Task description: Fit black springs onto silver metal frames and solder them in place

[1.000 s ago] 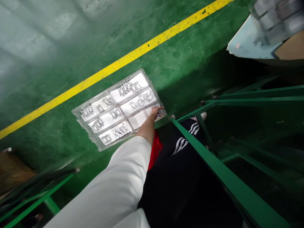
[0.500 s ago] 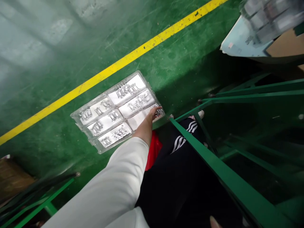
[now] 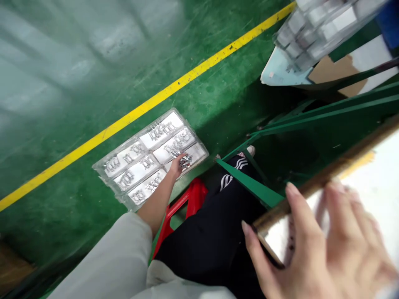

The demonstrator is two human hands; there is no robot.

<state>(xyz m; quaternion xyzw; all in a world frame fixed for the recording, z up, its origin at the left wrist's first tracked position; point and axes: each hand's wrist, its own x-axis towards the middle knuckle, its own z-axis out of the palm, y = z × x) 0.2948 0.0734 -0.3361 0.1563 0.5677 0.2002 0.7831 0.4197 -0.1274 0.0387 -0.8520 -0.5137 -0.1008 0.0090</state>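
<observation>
Down on the floor lies a clear plastic tray (image 3: 99, 166) with several white-lined compartments, in which small shiny metal parts (image 3: 160, 131) lie in clusters. My left hand (image 3: 177, 164) reaches into the compartment nearest the stool. Its fingers curl round a bunch of metal parts (image 3: 185, 161); how many is too small to tell. Close to the camera, my right hand (image 3: 318, 245) lies on the corner of a white tabletop (image 3: 383, 187) with a worn brown edge. Its fingers are spread, with the thumb beyond the edge.
A red stool (image 3: 197, 195) is beside my dark trousers (image 3: 205, 241). Green metal frame bars (image 3: 249, 180) run past my leg. Stacked clear trays (image 3: 321, 29) sit on a light-blue surface (image 3: 282, 68) at upper right. A yellow line (image 3: 156, 99) crosses the green floor (image 3: 215, 89).
My left hand has moved leftward along its compartment, and metal parts now lie by its fingers there. My right hand and the tabletop have come into view at lower right.
</observation>
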